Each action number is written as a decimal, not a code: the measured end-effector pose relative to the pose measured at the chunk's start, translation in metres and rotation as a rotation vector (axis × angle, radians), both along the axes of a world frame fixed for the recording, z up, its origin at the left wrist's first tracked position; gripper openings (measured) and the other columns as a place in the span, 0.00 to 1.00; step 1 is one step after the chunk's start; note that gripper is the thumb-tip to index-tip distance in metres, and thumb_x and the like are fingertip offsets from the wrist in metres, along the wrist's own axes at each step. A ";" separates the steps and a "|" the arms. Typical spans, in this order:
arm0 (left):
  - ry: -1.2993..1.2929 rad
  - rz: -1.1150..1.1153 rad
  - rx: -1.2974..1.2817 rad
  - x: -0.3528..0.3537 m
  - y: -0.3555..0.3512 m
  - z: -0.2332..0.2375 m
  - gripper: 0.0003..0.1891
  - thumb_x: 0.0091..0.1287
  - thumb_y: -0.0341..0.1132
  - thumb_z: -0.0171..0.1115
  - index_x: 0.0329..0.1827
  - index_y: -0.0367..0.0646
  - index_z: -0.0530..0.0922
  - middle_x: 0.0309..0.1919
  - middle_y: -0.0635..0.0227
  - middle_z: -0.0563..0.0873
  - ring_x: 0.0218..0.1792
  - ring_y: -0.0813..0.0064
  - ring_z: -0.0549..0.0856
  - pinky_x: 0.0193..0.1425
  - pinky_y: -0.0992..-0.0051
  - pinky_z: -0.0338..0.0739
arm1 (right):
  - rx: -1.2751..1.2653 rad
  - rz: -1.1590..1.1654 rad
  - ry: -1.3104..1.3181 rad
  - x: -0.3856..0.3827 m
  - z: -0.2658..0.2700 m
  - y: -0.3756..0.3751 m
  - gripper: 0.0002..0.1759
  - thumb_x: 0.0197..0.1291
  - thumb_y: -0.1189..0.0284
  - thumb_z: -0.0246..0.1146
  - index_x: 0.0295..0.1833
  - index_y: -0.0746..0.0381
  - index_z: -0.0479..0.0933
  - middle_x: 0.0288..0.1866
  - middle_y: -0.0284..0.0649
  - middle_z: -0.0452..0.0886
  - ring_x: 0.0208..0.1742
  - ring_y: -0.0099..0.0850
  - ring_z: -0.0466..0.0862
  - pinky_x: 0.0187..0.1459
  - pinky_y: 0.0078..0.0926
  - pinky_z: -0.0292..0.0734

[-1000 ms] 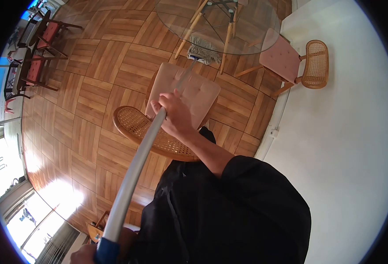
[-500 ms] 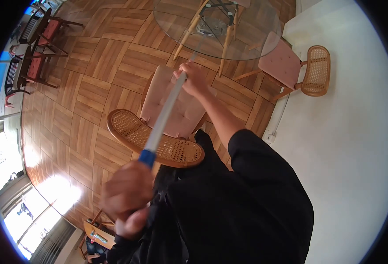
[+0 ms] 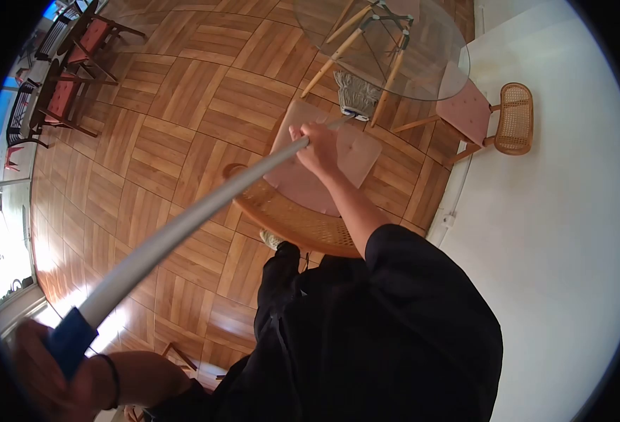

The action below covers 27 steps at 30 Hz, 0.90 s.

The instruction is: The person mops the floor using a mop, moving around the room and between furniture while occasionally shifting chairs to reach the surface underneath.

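Parquet floor, sun glare lower L, mop head on it betw. glass tabletop legs, cane chair centre, 2nd chair by wall.

Single head-worn view, fisheye, with a dark round border. It looks forward and steeply down over the person's own black torso, which fills the lower centre. The left hand is very close to the lens at bottom left and blurred. The right hand is farther out, at arm's length. The mop handle crosses the frame between them. The glass table lies beyond the right hand, farthest off. The white wall is to the right of the right hand. The parquet floor, left of it, is bent by the lens.
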<state>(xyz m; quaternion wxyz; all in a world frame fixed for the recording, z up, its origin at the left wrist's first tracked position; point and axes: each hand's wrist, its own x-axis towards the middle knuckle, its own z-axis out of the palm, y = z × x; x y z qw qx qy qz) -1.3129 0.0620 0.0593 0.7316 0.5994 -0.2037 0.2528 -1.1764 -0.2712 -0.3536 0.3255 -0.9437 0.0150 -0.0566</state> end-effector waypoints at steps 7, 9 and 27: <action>-0.100 0.043 0.143 0.024 0.105 0.038 0.20 0.62 0.44 0.60 0.13 0.55 0.65 0.08 0.78 0.69 0.10 0.85 0.65 0.31 0.83 0.61 | 0.036 -0.116 -0.194 0.039 0.038 0.102 0.24 0.70 0.57 0.62 0.24 0.60 0.73 0.26 0.40 0.79 0.36 0.44 0.81 0.42 0.47 0.66; -0.110 0.070 0.189 0.031 0.133 0.051 0.20 0.64 0.44 0.59 0.14 0.53 0.66 0.09 0.77 0.70 0.11 0.83 0.67 0.31 0.81 0.64 | 0.046 -0.125 -0.253 0.048 0.044 0.124 0.24 0.71 0.56 0.61 0.25 0.59 0.74 0.27 0.39 0.80 0.36 0.42 0.81 0.43 0.46 0.65; 0.061 0.144 -0.177 0.183 0.223 0.107 0.22 0.71 0.44 0.52 0.18 0.53 0.60 0.12 0.74 0.60 0.16 0.75 0.66 0.33 0.69 0.69 | 0.126 0.305 0.127 0.161 0.090 0.251 0.16 0.61 0.58 0.64 0.27 0.58 0.83 0.22 0.46 0.82 0.30 0.47 0.85 0.37 0.43 0.80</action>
